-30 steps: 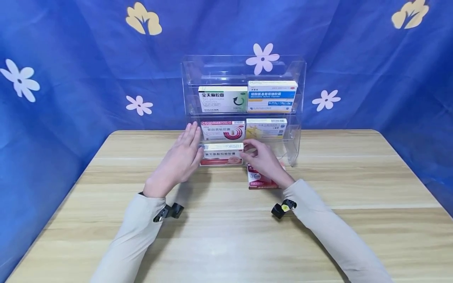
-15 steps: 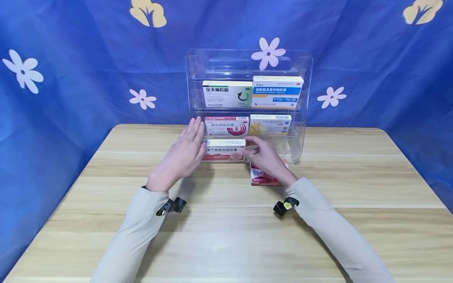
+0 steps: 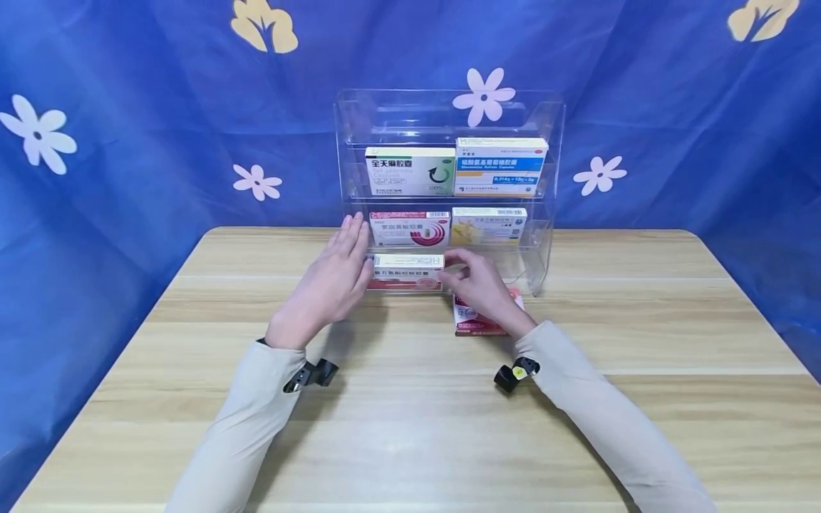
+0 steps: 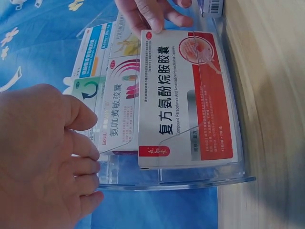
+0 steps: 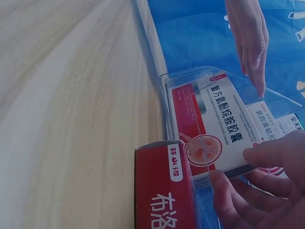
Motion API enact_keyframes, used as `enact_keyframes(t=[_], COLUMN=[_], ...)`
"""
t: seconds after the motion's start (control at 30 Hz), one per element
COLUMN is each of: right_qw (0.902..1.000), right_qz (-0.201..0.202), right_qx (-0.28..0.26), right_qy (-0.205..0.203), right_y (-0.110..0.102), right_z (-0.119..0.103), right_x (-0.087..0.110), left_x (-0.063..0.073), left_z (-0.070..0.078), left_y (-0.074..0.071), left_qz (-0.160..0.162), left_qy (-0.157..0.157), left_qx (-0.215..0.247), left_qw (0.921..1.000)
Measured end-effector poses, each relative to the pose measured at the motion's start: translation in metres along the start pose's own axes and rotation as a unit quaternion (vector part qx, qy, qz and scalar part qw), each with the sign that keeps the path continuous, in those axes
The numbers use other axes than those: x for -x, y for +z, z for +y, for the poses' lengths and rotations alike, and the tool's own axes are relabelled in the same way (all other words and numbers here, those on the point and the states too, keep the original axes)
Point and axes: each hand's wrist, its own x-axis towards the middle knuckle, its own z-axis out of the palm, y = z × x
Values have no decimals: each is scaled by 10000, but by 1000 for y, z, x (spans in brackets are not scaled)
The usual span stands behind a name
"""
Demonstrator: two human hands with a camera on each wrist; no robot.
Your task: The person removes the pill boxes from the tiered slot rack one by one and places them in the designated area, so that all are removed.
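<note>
A white-and-red medicine box (image 4: 188, 100) stands in the bottom tier of a clear acrylic display rack (image 3: 548, 267), its printed front facing out. At its right end, my right hand (image 3: 477, 285) pinches the corner with curled fingers, as the right wrist view shows. My left hand (image 3: 327, 274) is held upright at the rack's left side, fingers straight and together, beside the same box. A red medicine box (image 5: 159, 186) lies on the table in front of the rack, partly hidden under the right hand in the head view.
The middle tier holds a pink-and-white box (image 3: 410, 229) and a yellow-and-white box (image 3: 489, 226). Above them stand a green-and-white box (image 3: 410, 172) and a blue-and-white box (image 3: 502, 168). The wooden table (image 3: 410, 427) ends at a blue curtain (image 3: 160, 142) behind.
The head view has shifted slightly, so the rack appears a little higher and to the right. Both hands and the boxes keep their places relative to the rack.
</note>
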Motion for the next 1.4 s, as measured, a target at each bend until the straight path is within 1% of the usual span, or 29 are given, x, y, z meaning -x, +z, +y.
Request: enact_keyframes(t=[0.17, 0.33, 0.6, 0.8, 1.03, 1.4], right_qw=[9999, 9996, 9985, 9981, 9979, 9979], right_qz=[-16, 140, 247, 314, 261, 383], right_qx=[-55, -97, -188, -155, -426, -37], right_qy=[-90, -238, -459, -503, -421, -527], right_y=[2, -3, -11, -17, -22, -26], right_z=[0, 0, -4, -7, -8, -4], right_x=[1, -1, -6, -5, -3, 6], left_x=[2, -4, -9, -11, -9, -5], left_z=[-1, -1, -2, -2, -3, -4], left_y=[2, 1, -3, -4, -3, 1], left_qz=[44, 111, 90, 121, 149, 86], left_qy=[8, 72, 18, 62, 92, 52], left_qx=[19, 32, -120, -97, -137, 31], left_qw=[10000, 9999, 9999, 9999, 9998, 9999])
